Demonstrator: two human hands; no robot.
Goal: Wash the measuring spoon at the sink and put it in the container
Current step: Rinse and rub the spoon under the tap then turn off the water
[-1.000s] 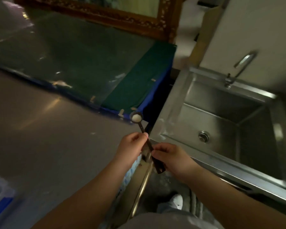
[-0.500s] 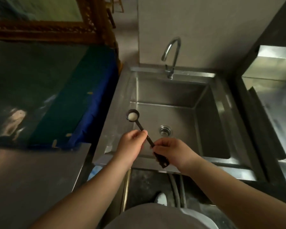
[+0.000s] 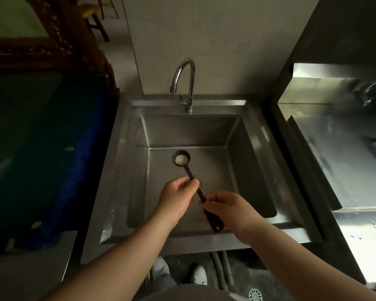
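A dark long-handled measuring spoon point(image 3: 181, 159) with a pale lump in its bowl is held level over the steel sink point(image 3: 254, 140). My left hand point(image 3: 177, 197) pinches the middle of the handle. My right hand point(image 3: 230, 210) grips the handle's near end, which sticks out below the fingers. The spoon's bowl hovers over the sink floor, in front of the curved tap point(image 3: 183, 83); no water runs. The drain is mostly hidden behind my left hand. No container is in view.
A blue-edged covered surface point(image 3: 59, 161) lies left of the sink, with a carved wooden frame point(image 3: 41, 51) behind it. A steel counter point(image 3: 343, 166) stands on the right. My shoes point(image 3: 199, 274) and a floor drain point(image 3: 255, 294) show below the sink's front edge.
The view has swung from the steel table on the left to face the sink squarely. Both hands have carried the spoon from the sink's left rim to over the middle of the basin.
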